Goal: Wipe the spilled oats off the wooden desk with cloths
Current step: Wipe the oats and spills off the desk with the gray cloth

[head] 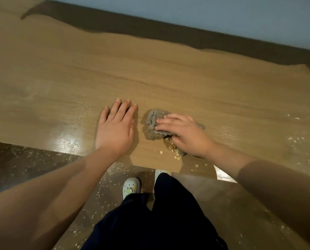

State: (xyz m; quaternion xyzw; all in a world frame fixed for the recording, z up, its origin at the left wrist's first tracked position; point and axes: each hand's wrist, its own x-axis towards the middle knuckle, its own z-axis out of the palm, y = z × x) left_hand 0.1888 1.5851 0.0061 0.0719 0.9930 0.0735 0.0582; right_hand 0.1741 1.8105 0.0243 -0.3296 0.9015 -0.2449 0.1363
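Wooden desk (168, 78): right hand (184, 132) presses crumpled grey cloth (155, 123) beside oats (172, 146).

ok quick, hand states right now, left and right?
Left hand: open, flat on the wooden desk, holding nothing.
Right hand: pressing down on the grey cloth, fingers loosely spread, over the oats.

The worktop (150, 78) is light brown with wood grain. The cloth (153, 121) is grey. The oats (171, 144) are pale beige. The trousers (159, 222) are dark navy, the shoe (131, 187) white.
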